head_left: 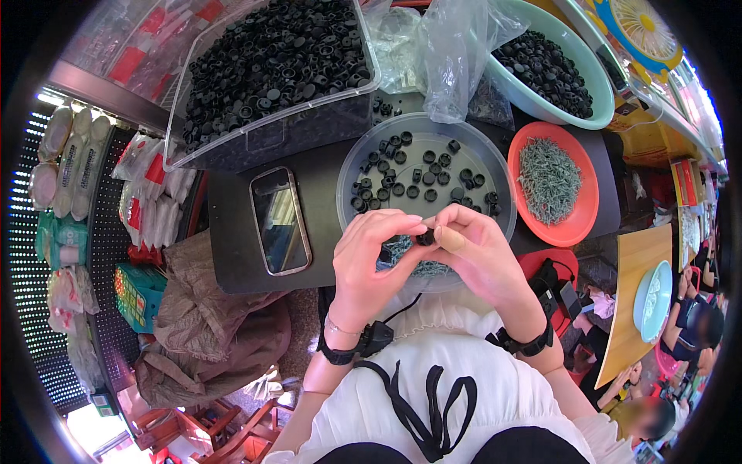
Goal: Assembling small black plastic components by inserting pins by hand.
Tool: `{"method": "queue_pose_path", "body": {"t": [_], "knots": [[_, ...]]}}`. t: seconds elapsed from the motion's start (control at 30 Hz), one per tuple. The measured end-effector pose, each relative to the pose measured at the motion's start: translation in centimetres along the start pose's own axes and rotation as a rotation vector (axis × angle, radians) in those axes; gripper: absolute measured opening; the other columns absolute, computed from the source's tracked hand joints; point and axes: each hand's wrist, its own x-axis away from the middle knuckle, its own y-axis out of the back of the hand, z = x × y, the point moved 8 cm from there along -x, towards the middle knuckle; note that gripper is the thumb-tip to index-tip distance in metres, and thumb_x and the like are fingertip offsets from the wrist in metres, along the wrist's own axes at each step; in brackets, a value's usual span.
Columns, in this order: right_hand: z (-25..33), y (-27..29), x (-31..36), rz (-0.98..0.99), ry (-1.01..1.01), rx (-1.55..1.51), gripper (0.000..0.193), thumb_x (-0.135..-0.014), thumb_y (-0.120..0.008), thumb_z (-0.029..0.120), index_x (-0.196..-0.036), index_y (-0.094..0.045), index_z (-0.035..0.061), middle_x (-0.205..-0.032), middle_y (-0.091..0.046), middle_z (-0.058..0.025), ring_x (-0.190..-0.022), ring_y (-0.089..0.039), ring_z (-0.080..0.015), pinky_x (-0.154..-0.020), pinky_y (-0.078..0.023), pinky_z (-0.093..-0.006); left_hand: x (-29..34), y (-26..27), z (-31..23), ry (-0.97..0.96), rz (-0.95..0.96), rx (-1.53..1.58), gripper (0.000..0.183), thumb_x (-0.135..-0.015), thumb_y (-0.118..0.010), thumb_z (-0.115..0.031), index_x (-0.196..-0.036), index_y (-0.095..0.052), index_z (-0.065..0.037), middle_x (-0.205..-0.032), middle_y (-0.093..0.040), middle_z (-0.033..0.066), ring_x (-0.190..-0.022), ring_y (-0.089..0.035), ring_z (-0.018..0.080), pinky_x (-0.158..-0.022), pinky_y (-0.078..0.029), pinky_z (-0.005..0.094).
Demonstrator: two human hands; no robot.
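Note:
Between the fingertips of both hands is a small black plastic cap (424, 237). My left hand (369, 246) pinches it from the left, and my right hand (473, 246) grips it from the right. Both hands are over the near part of a round clear tray (349, 166). Loose black caps (429, 178) lie scattered across the tray's far half. Beneath my hands, grey-green screws (430, 269) lie in its near part, mostly covered by my fingers.
A clear bin (309, 108) heaped with black caps stands far left. A phone (280, 220) lies on the dark table (232, 247). To the right are an orange bowl (573, 224) of screws and a pale green basin (603, 108) of black parts. Plastic bags (456, 62) sit behind the tray.

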Motion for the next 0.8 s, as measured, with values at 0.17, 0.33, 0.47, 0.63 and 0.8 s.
{"method": "queue_pose_path", "body": {"t": [0.17,0.33,0.47,0.63,0.8], "knots": [[0.0,0.1,0.0,-0.017,0.018,0.024,0.014,-0.099,-0.068,0.013,-0.104,-0.061,0.0029,-0.108,-0.068,-0.005,-0.1,-0.065,-0.0118,-0.092,-0.054,-0.0303,-0.1,-0.2,-0.1,0.011,-0.009,0.028,0.045,-0.072,-0.086,0.005,-0.11,-0.062,-0.004,-0.096,-0.075,0.0085,-0.091,-0.073,0.0217,-0.085,-0.056,0.0343],[0.1,1.3,0.0,-0.059,0.053,0.138,0.013,-0.095,-0.071,0.006,-0.101,-0.06,0.0034,-0.101,-0.068,-0.0053,-0.096,-0.065,-0.012,-0.087,-0.052,-0.0283,-0.1,-0.5,-0.1,0.021,0.011,0.04,0.046,-0.072,-0.087,0.005,-0.11,-0.062,-0.003,-0.095,-0.075,0.0085,-0.089,-0.074,0.0198,-0.083,-0.057,0.0321],[0.4,0.9,-0.2,0.023,0.073,0.035,0.018,-0.091,-0.074,0.002,-0.095,-0.057,0.0051,-0.097,-0.069,-0.0055,-0.093,-0.065,-0.0123,-0.085,-0.052,-0.0277,0.0,-0.7,-0.3,0.036,0.037,0.054,0.046,-0.071,-0.087,0.005,-0.11,-0.063,-0.004,-0.094,-0.076,0.0077,-0.089,-0.074,0.019,-0.083,-0.057,0.032],[2.4,0.5,-0.1,-0.031,-0.008,0.262,0.018,-0.091,-0.074,0.003,-0.102,-0.059,0.0035,-0.099,-0.068,-0.0034,-0.091,-0.065,-0.0106,-0.085,-0.052,-0.0261,-0.3,-0.4,0.0,0.103,0.079,0.039,0.046,-0.071,-0.088,0.001,-0.11,-0.063,-0.004,-0.101,-0.073,0.0079,-0.095,-0.071,0.0195,-0.087,-0.054,0.0319],[14.8,4.9,0.7,-0.492,0.607,0.96,0.013,-0.089,-0.071,0.005,-0.101,-0.07,-0.0003,-0.093,-0.069,-0.0021,-0.083,-0.064,-0.0079,-0.077,-0.051,-0.0241,-1.0,2.0,3.4,0.33,0.106,-0.155,0.055,-0.071,-0.083,0.001,-0.121,-0.062,-0.002,-0.111,-0.07,0.0101,-0.103,-0.067,0.0235,-0.093,-0.051,0.0343]]}}
